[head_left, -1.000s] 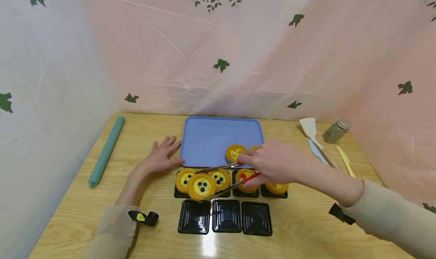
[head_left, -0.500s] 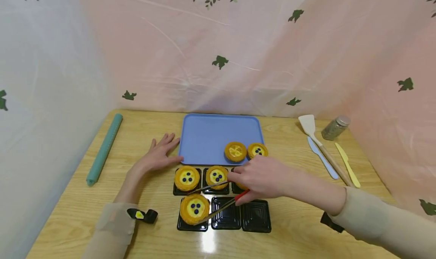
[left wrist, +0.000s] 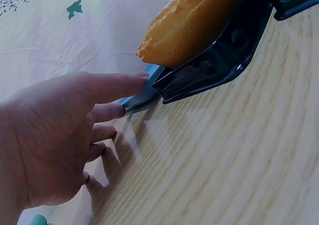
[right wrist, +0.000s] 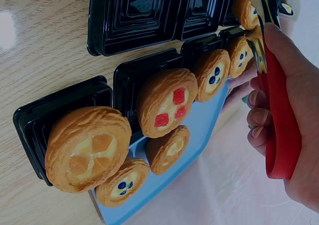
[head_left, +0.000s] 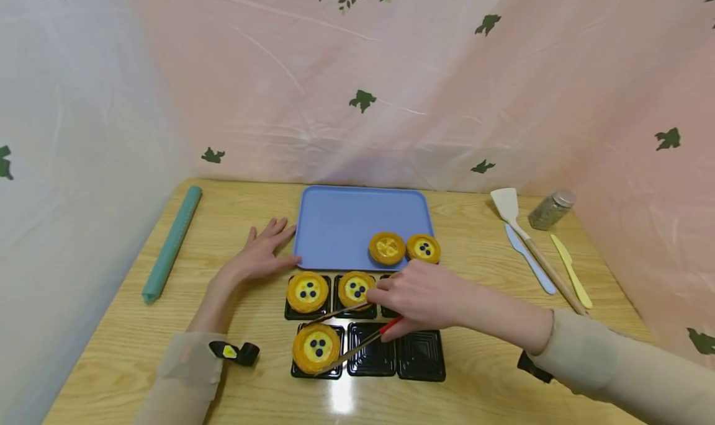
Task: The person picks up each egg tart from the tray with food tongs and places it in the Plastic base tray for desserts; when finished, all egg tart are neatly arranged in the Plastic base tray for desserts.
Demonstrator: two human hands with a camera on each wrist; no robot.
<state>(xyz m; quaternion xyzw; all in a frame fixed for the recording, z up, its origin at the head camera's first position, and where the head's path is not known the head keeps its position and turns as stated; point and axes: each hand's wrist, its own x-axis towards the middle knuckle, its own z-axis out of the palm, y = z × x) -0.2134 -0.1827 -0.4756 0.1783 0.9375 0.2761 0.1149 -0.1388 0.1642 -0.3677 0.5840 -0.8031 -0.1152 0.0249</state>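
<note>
My right hand point(head_left: 427, 295) grips red-handled tongs point(right wrist: 281, 120). The tong arms lie on either side of a blueberry-topped tart point(head_left: 316, 348), which sits in the front-left black plastic tray point(head_left: 337, 333); whether they still press on it I cannot tell. With fingers spread, my left hand point(head_left: 258, 259) lies on the table, its fingertips at the left edge of the blue tray point(head_left: 346, 223). Two more blueberry tarts fill the back row's left trays. In the right wrist view, a red-topped tart point(right wrist: 167, 103) and an orange-topped tart point(right wrist: 87, 150) occupy that row's other trays.
Two black trays point(head_left: 371, 350) stand right of the front-left one. On the blue tray sit an orange-topped tart point(head_left: 387, 248) and a blueberry tart point(head_left: 423, 249). A teal rolling pin point(head_left: 173, 245) lies left; a spatula point(head_left: 505, 205), two knives and a jar point(head_left: 552, 210) are right.
The tongs have brought the blueberry tart from over the back row down into the front-left black tray, my right hand moving slightly left and toward me. My left hand has stayed put.
</note>
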